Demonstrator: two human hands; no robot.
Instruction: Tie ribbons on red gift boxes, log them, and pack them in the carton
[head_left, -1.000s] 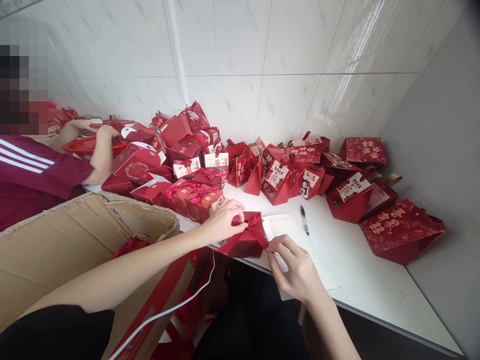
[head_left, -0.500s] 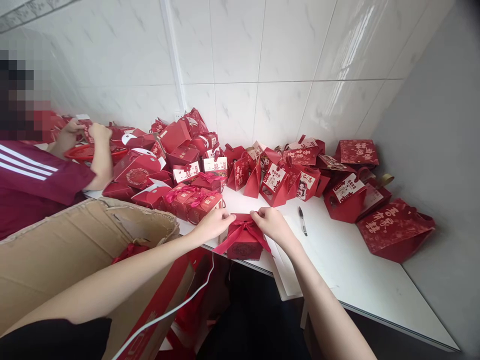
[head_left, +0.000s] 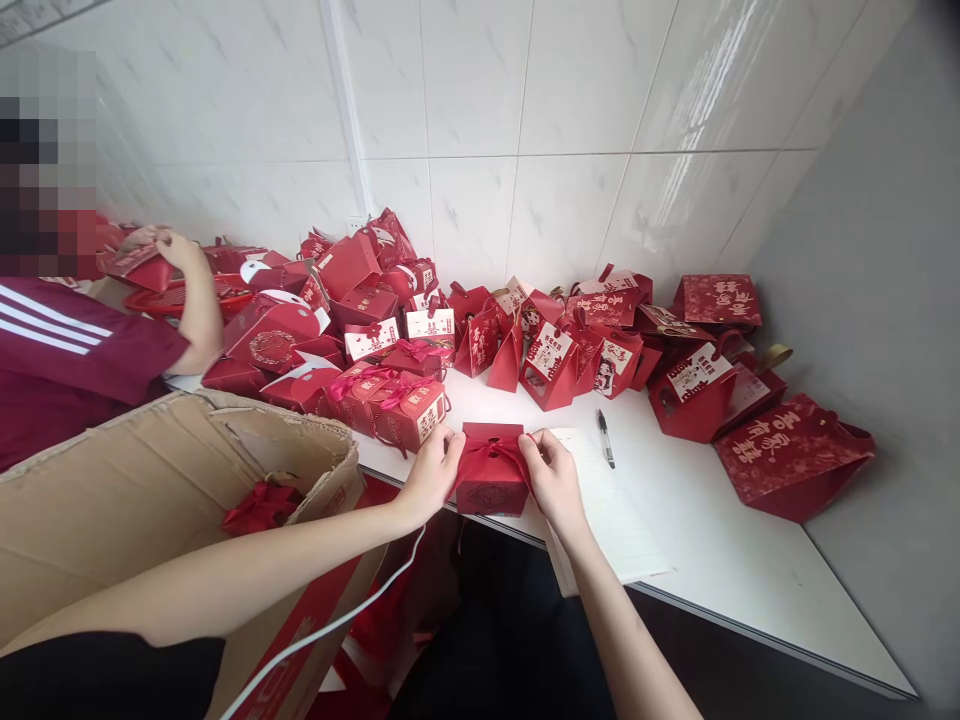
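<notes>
A small red gift box (head_left: 491,482) with a red ribbon stands at the near edge of the white table (head_left: 720,545). My left hand (head_left: 433,470) presses against its left side with fingers closed on the ribbon end. My right hand (head_left: 551,472) grips the ribbon at the box's right side, fingers pinched. The ribbon crosses the box top between both hands. A sheet of paper (head_left: 611,510) lies under my right hand, and a black pen (head_left: 604,438) rests just beyond it.
Many red gift boxes and bags (head_left: 420,320) are heaped along the tiled wall. A large red bag (head_left: 791,455) lies at the right. An open cardboard carton (head_left: 150,500) stands at my left. A person in a maroon sleeve (head_left: 82,345) handles boxes at far left. A white cable (head_left: 330,625) hangs below.
My right hand rose from the box's lower right corner to the ribbon on top, then both hands slid down its sides. The box now stands square on the table edge.
</notes>
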